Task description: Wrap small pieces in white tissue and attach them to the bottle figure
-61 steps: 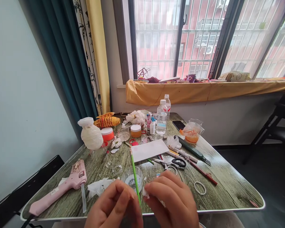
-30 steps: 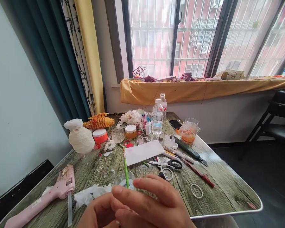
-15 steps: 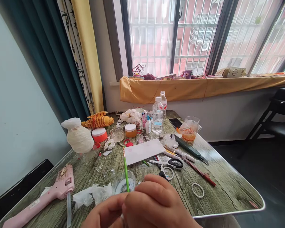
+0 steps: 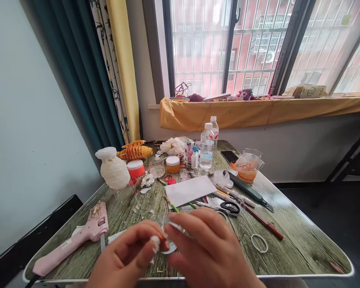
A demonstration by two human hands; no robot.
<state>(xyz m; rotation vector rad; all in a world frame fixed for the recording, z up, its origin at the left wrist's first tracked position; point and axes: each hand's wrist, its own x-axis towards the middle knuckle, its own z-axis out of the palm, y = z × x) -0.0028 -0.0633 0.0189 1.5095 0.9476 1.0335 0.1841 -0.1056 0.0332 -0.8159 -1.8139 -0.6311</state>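
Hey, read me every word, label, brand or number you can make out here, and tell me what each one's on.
Nothing here can be quoted; every marking is too small or blurred:
Cardboard box on the window sill: printed round logo, unreadable.
Front water bottle: label unreadable.
Rear water bottle: red-marked label unreadable.
Pink hot glue gun: small white sticker on the handle, unreadable.

Bright daylight through the barred window (image 4: 228, 44) at 1 o'clock, with overexposed glare across the panes. Glossy highlights on the worktop (image 4: 303, 248) at 4 o'clock. Faint, soft shadows. Slight softness on the hands (image 4: 204, 252) at 6 o'clock. Wide-angle stretching on the wall (image 4: 33, 140) at 9 o'clock.
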